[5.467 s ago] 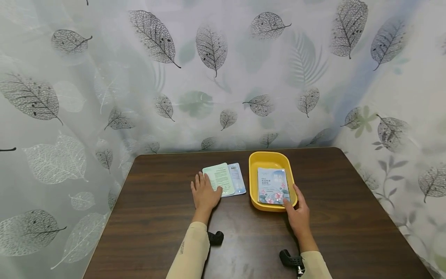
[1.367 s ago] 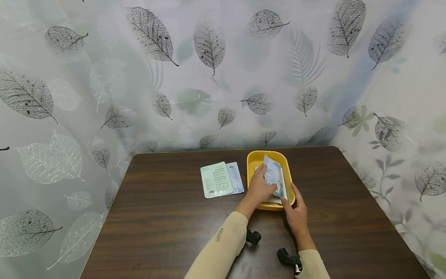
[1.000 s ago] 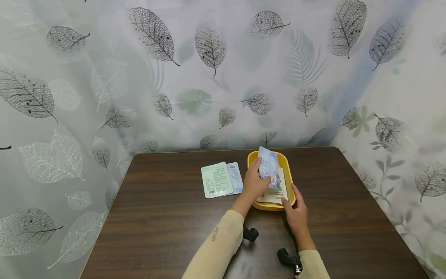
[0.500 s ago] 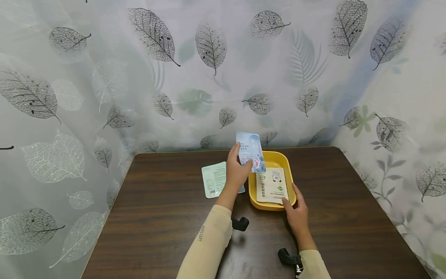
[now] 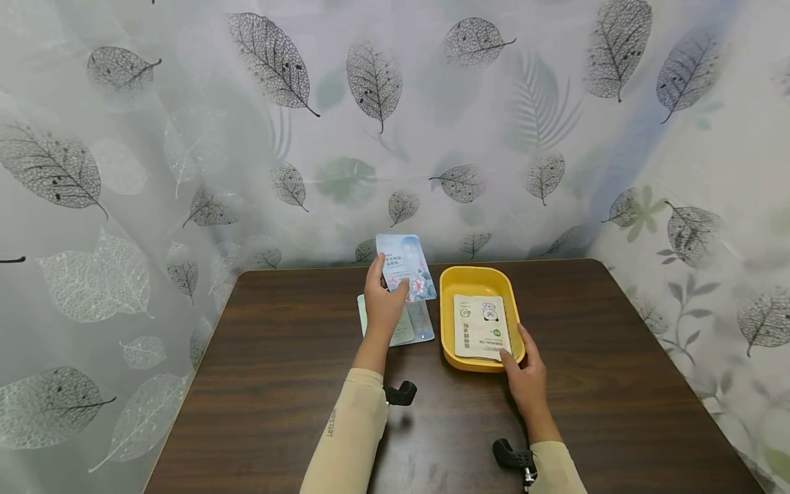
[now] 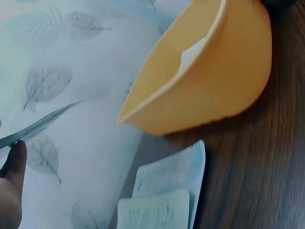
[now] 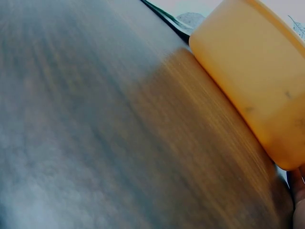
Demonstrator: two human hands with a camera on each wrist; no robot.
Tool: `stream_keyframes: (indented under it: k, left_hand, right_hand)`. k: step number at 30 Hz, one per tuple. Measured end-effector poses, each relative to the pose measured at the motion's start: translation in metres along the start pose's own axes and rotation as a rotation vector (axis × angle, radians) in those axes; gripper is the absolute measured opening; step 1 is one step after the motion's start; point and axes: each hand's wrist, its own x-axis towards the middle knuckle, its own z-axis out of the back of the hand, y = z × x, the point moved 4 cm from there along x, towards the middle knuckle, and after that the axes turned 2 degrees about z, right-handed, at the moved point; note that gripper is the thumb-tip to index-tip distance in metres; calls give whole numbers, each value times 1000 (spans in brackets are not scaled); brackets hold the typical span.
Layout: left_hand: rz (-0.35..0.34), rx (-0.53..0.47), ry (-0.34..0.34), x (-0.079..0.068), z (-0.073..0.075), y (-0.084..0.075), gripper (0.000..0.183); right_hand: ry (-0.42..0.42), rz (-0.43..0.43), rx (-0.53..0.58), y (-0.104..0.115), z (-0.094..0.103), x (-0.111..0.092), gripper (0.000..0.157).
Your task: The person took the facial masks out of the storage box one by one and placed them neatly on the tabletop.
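Note:
My left hand (image 5: 384,305) pinches a light blue flat sachet with pink flowers (image 5: 412,266) between thumb and fingers. The sachet is raised above the table; the left wrist view shows it almost edge-on. Beneath it, a pale green sachet (image 6: 152,212) overlaps a light blue sachet (image 6: 172,169) on the table. My right hand (image 5: 529,381) grips the near right corner of a yellow plastic basket (image 5: 469,363), thumb over the rim and fingers along the outside. Inside the basket lies a cream-coloured sachet (image 5: 480,328) with a panda drawing and "ESSENTIAL OIL" print.
All of this is on a dark wood-grain table (image 5: 284,398), with the basket near its back edge. A leaf-patterned curtain (image 5: 345,144) hangs behind and along the sides. Black wrist cameras (image 5: 401,393) sit on both forearms.
My left hand has lifted the blue floral sachet out of the basket and carried it left over the two sachets on the table, uncovering the cream sachet. My right hand stays on the basket.

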Motion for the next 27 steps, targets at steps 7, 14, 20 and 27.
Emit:
stream_keyframes:
  k: [7,14,20,27]
  left_hand:
    - [55,-31,-67,4,31,18,75]
    - [144,-78,-96,5,66,47,75]
    - [202,61,-126,2,87,80,74]
    - [190,435,-82,-2,101,108,76]
  right_hand:
    - [12,-12,5,0,0,-1,67]
    - [16,-14,23,0,0,0,67]
    - [10,-11,18,0,2,0,67]
    - [22,-16,0,-2,3,0,67]
